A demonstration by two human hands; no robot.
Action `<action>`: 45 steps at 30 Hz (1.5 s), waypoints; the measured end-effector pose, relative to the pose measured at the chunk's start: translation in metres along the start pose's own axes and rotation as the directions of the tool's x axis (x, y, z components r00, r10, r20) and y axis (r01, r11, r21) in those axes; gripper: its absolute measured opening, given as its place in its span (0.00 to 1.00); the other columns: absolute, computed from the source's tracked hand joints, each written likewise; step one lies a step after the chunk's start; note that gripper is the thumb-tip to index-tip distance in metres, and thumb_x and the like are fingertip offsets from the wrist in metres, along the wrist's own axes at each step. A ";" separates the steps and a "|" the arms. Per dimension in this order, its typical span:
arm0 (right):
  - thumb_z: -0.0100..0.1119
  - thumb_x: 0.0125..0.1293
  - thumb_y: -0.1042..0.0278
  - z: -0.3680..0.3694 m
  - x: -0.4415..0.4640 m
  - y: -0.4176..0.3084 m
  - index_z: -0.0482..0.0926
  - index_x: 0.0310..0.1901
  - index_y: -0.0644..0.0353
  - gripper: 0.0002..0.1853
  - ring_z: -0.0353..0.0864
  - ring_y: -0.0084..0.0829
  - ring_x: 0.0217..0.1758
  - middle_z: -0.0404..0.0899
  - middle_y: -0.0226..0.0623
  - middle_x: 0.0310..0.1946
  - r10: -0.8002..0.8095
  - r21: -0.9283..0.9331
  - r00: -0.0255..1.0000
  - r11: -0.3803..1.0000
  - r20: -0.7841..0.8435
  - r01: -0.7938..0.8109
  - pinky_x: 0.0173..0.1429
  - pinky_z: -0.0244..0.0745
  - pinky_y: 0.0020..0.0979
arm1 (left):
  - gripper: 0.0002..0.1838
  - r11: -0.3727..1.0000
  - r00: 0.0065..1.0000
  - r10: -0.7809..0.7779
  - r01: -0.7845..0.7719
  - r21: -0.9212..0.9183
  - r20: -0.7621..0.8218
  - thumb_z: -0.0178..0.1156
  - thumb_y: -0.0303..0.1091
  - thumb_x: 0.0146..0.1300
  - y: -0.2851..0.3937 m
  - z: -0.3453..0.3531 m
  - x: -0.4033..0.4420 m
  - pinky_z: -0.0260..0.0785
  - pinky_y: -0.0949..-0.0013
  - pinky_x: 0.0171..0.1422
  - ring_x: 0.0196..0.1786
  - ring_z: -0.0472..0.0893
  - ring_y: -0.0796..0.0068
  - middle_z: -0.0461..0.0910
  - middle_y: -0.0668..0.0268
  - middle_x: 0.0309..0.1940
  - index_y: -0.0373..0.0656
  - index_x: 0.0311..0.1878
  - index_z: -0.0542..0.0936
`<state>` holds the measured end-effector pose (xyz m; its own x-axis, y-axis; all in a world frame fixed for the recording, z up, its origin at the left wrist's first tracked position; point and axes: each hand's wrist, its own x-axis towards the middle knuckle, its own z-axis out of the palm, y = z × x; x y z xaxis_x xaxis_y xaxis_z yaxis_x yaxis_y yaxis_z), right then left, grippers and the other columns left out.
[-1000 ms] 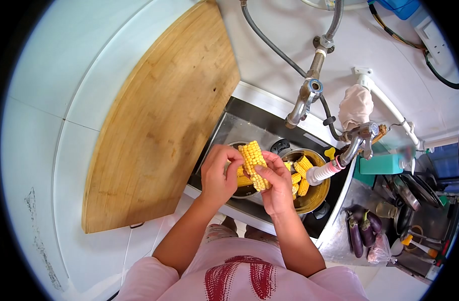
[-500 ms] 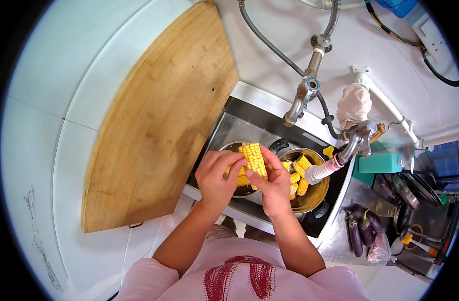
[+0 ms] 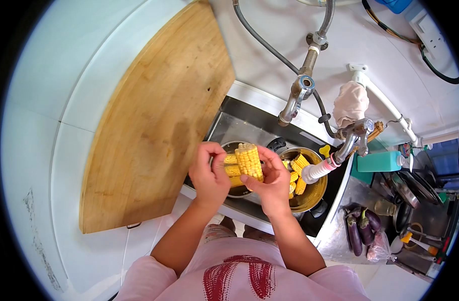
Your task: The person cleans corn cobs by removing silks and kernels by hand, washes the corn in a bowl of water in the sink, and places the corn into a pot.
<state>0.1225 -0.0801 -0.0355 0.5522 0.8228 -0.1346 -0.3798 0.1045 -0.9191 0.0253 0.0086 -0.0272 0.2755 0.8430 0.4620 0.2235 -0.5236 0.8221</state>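
Gripping the corn piece, the right hand has its thumb pressed across the near part of the kernels and its fingers wrapped around the far side. And look at the angle: the long axis runs mostly away from the body, one blunt cut end pointing forward, beyond the right thumb, leaning just slightly toward the left hand. The near end dips back toward the right palm.

Over to that left hand now, loosely curled and released, thumb and forefinger bent toward each other, just beside the corn but apart from it. Below and between the two hands, more cobs lie side by side in a round pan, their lengths running crosswise, roughly from left hand to right.

Just past the right hand, on its outer side, a metal pot holds cut corn chunks pointing several ways, a ribbed tap hose hanging above them. Left of the left hand stretches a wooden board; well off to the right hand's side, eggplants.
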 end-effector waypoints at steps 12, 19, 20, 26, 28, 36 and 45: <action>0.49 0.69 0.59 -0.020 0.009 0.001 0.66 0.59 0.65 0.22 0.80 0.41 0.47 0.76 0.47 0.48 0.249 0.570 0.941 0.749 0.230 -0.337 0.49 0.77 0.39 | 0.05 0.928 0.937 -0.183 0.264 -0.262 0.296 0.58 0.17 0.61 0.010 -0.011 0.001 0.68 0.76 0.49 0.40 0.76 0.77 0.77 0.63 0.37 0.34 0.39 0.73; 0.46 0.71 0.54 -0.018 0.013 0.007 0.67 0.57 0.64 0.22 0.80 0.38 0.45 0.77 0.47 0.47 0.233 0.581 0.936 0.736 0.265 -0.347 0.48 0.77 0.38 | 0.12 0.948 0.939 -0.185 0.248 -0.198 0.290 0.63 0.21 0.55 0.009 -0.005 0.011 0.72 0.74 0.40 0.32 0.80 0.77 0.81 0.63 0.31 0.37 0.44 0.82; 0.46 0.70 0.54 -0.017 0.013 0.006 0.67 0.56 0.63 0.22 0.79 0.37 0.45 0.77 0.46 0.47 0.243 0.569 0.938 0.748 0.247 -0.343 0.47 0.77 0.37 | 0.12 0.948 0.939 -0.186 0.249 -0.198 0.290 0.63 0.21 0.55 0.011 -0.005 0.013 0.72 0.74 0.40 0.32 0.80 0.77 0.81 0.63 0.31 0.37 0.44 0.82; 0.53 0.68 0.61 -0.017 0.013 0.007 0.69 0.54 0.62 0.18 0.79 0.31 0.47 0.77 0.40 0.46 0.215 0.440 0.961 0.856 0.176 -0.272 0.44 0.79 0.31 | 0.09 0.965 0.906 -0.202 0.248 -0.080 0.371 0.64 0.22 0.54 0.015 -0.002 0.029 0.73 0.74 0.37 0.31 0.81 0.72 0.81 0.61 0.31 0.39 0.39 0.83; 0.53 0.67 0.62 -0.017 0.014 0.005 0.70 0.53 0.62 0.17 0.80 0.31 0.44 0.77 0.40 0.45 0.229 0.381 0.964 0.886 0.135 -0.264 0.43 0.79 0.30 | 0.07 0.982 0.862 -0.144 0.184 -0.036 0.485 0.65 0.24 0.52 0.013 -0.006 0.038 0.73 0.71 0.35 0.30 0.81 0.68 0.81 0.61 0.29 0.39 0.36 0.84; 0.53 0.67 0.63 -0.025 0.019 0.001 0.71 0.51 0.65 0.17 0.82 0.31 0.44 0.78 0.41 0.44 0.282 0.261 0.941 0.910 0.186 -0.324 0.40 0.80 0.27 | 0.08 0.930 0.705 0.335 -0.352 -0.101 0.625 0.66 0.20 0.43 0.000 -0.009 0.069 0.69 0.68 0.35 0.32 0.76 0.66 0.78 0.64 0.27 0.42 0.29 0.82; 0.53 0.68 0.63 -0.024 0.024 -0.008 0.71 0.52 0.65 0.17 0.81 0.29 0.40 0.79 0.41 0.42 0.342 0.312 0.928 0.875 0.145 -0.371 0.39 0.78 0.27 | 0.06 0.926 0.699 0.356 -0.354 -0.132 0.621 0.59 0.20 0.49 0.001 -0.007 0.055 0.65 0.63 0.42 0.34 0.71 0.60 0.72 0.63 0.30 0.41 0.30 0.73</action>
<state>0.1561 -0.0744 -0.0404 0.2751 0.8806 -0.3859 -0.7688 -0.0395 -0.6382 0.0341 0.0549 0.0012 0.8523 0.3264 0.4087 -0.0139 -0.7670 0.6415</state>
